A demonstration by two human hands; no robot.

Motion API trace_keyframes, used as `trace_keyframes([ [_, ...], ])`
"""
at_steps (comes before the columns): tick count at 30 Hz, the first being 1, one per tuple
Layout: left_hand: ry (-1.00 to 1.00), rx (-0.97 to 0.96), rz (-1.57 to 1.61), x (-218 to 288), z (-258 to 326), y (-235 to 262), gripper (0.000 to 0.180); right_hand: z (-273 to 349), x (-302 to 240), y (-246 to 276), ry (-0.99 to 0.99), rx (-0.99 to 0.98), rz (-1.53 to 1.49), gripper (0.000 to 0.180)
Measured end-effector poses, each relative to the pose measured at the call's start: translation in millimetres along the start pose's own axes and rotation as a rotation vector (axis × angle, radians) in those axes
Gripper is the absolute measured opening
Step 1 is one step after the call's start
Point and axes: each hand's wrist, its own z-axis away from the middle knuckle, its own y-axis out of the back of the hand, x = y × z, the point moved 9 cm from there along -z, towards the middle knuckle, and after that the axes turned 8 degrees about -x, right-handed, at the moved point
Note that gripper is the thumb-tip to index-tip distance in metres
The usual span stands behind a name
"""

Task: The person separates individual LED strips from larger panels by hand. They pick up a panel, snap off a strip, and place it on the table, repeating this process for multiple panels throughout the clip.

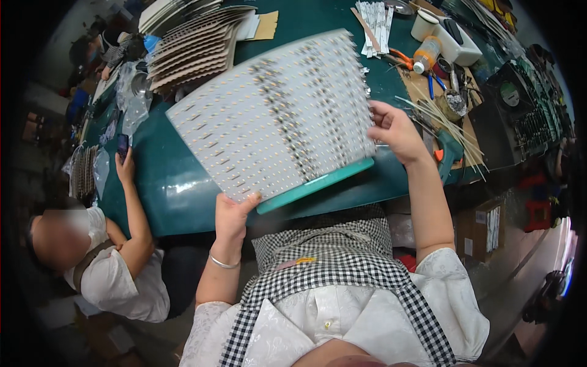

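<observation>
Person in a white shirt and checked apron [330,260] at a green table [183,205], both hands at a big white panel [229,131]. Panel sits in front of the person, over the table, at a slant, covered in rows of small yellowish dots, with darker bands of tiny parts running across it; right edge looks jagged. One sheet or several, can't tell. Left hand [232,217] grips the near left part of the panel, thumb on top, bracelet [224,263] on that wrist. Right hand [394,131] is at the panel's right edge, fingers bent, thumb out toward it; can't tell if it's actually pinching the edge. A teal strip [318,185] shows along the panel's near edge, its full shape hidden. Beyond the panel, to the left, a stack of wavy-edged boards [195,55]. Far side, right of the panel: a bunch of white strips [378,27], orange-handled pliers [401,59], a bottle [427,54] with orange contents and a white container [461,48]. Nearer, right of the right hand, thin pale sticks [455,131] lie spread close to a teal tool [450,153]. Cardboard box [480,231] below the table on the right. At left, a seated co-worker [122,278] holds up a phone [123,145].
</observation>
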Motion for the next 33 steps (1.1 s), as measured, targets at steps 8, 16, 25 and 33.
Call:
trace_keyframes([
  [8,-0.043,-0.148,-0.105,22.1,-16.9,-5.7,0.051,3.7,24.3,5.6,-0.034,-0.026,0.142,0.047],
  [16,-0.132,-0.03,0.006,28.1,-20.5,-2.9,0.042,3.2,15.0,-0.7,-0.071,-0.084,0.309,0.045],
  [25,-0.707,0.016,-0.611,55.1,32.0,-31.0,0.026,46.7,-0.3,3.6,0.359,0.202,0.818,0.024],
  [33,-0.997,-0.354,-0.653,56.4,33.8,-52.0,0.021,69.1,9.8,2.2,0.655,0.13,0.509,0.033],
])
